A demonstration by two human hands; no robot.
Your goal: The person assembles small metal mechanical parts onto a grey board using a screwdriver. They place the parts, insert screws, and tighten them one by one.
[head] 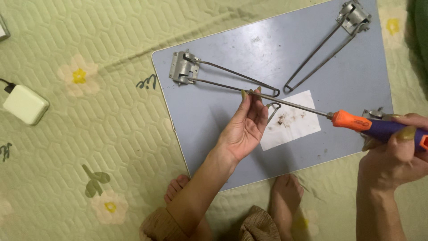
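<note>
Bare feet (285, 189) at the bottom edge, toes just at the near rim of the board (223, 134) (blue-grey, lying flat on a green quilted mat (89, 147) with flower print).

Left hand (244, 127) is over the board, palm up, mostly open, fingers straight; thumb and fingertips pinch the tip end of the screwdriver (356, 122) shaft. Can't tell if anything small sits between the fingertips.

Right hand (394, 154) at the right edge is closed around the screwdriver handle (orange collar, purple grip, orange butt). Shaft runs left and slightly up from there, above the board, to the left fingertips.

Under the shaft: white paper patch (292, 125) stuck on the board, brown smudges near its middle. A small wire loop (273, 109) shows just right of the left fingers, part hidden by them. A bit of metal hardware (373, 113) pokes out just behind the handle, mostly hidden.

Further back, two folding wire legs lie flat on the board. Left leg (232, 79): metal bracket near the board's far-left corner, wires tapering right to a rounded end just above the left fingertips. Right leg (325, 49): bracket at the far-right corner, wires tapering down-left, end just beside the left leg's end, not touching.

Off the board, far left on the mat: white charger block (26, 104) with a black cable.
</note>
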